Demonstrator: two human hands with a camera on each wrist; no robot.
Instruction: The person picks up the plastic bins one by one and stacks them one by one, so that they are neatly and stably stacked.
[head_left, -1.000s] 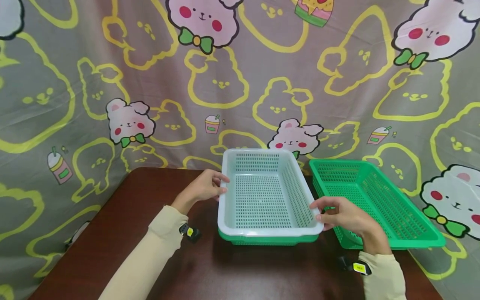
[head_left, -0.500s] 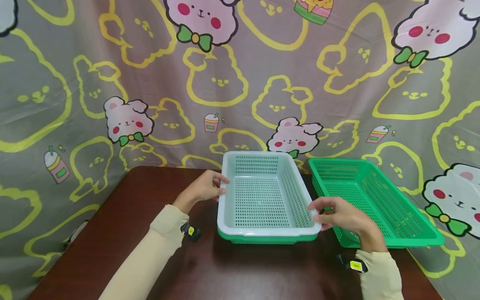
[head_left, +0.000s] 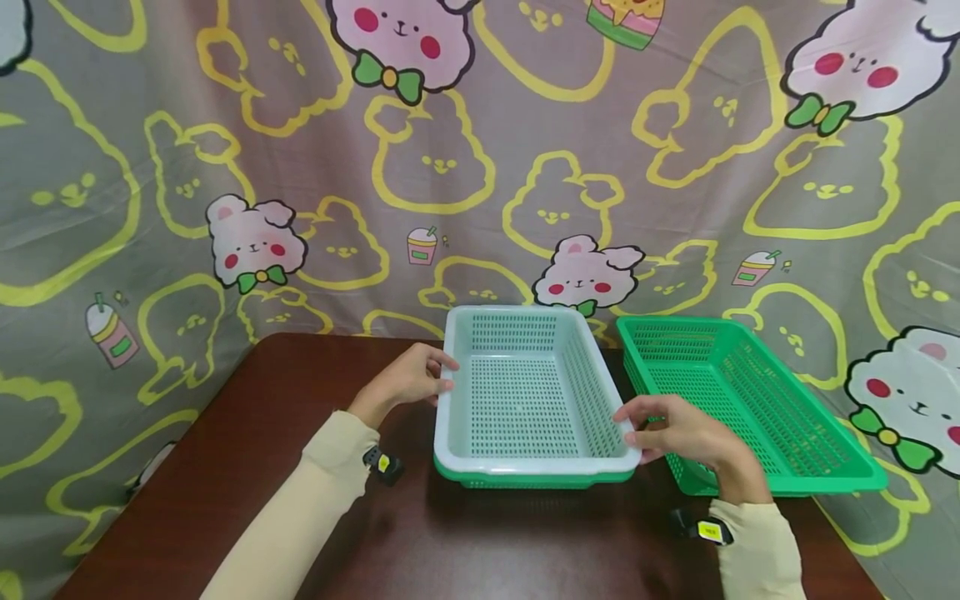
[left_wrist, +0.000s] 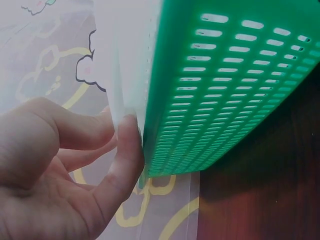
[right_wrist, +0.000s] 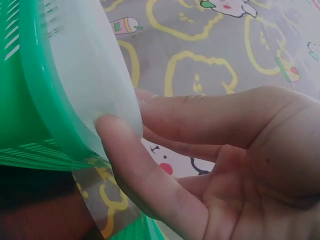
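A white perforated plastic basket [head_left: 521,400] sits nested in a green basket [head_left: 525,480], whose rim and lower wall show beneath it. My left hand [head_left: 408,375] pinches the white basket's rim at its left side; in the left wrist view the thumb and a finger [left_wrist: 129,150] close on the white rim, just beside the green wall [left_wrist: 230,65]. On the other side, my right hand [head_left: 678,429] pinches the rim near the front right corner. The right wrist view shows its thumb and fingers on the white rim [right_wrist: 95,65], above the green rim.
A second green perforated basket [head_left: 750,400] stands to the right, close to my right hand. Under everything lies a dark red-brown table [head_left: 300,417]. Behind it hangs a grey curtain [head_left: 465,125] with rabbit prints. Each wrist carries a small black camera.
The white basket has sunk slightly lower into the green one, its far rim now a little lower in the head view. Both hands keep their grip on its rim.
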